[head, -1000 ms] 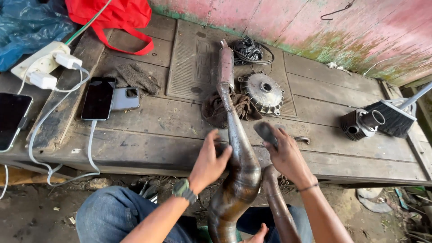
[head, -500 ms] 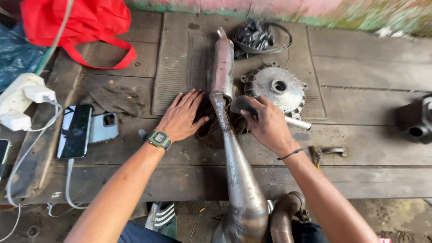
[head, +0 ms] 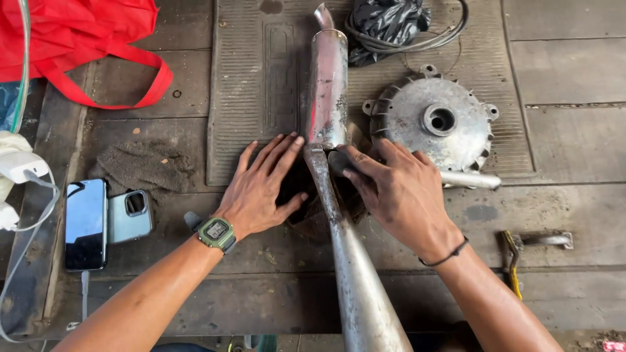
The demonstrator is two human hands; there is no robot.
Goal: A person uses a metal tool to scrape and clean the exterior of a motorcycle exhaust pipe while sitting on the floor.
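A weathered wooden tabletop of grey planks fills the view, and a ribbed dark rubber mat lies on its far middle part. Across both runs a long metal exhaust pipe: its cylindrical silencer end lies on the mat, pointing far, and its cone widens toward the near edge, where it leaves the tabletop at the bottom. At the far left lies a red cloth bag with a looped strap. Right of the pipe, partly on the mat, sits a round grey metal hub cover with a hole in its centre, and a short bright tube sticks out from its near edge. Beyond it, at the far edge, lies a crumpled black bag with coiled cable. The left hand lies flat and open, fingers spread and pointing far, just left of the pipe's narrow neck, pressing on a dark rag beneath the pipe; it holds nothing. The right hand rests just right of the neck, fingers loosely curled over a small dark piece against the pipe; whether it grips that piece cannot be told. A grey dirty cloth lies at the left, with two phones side by side nearer. A white charger plug sits at the left edge, and a small metal tool lies near right.
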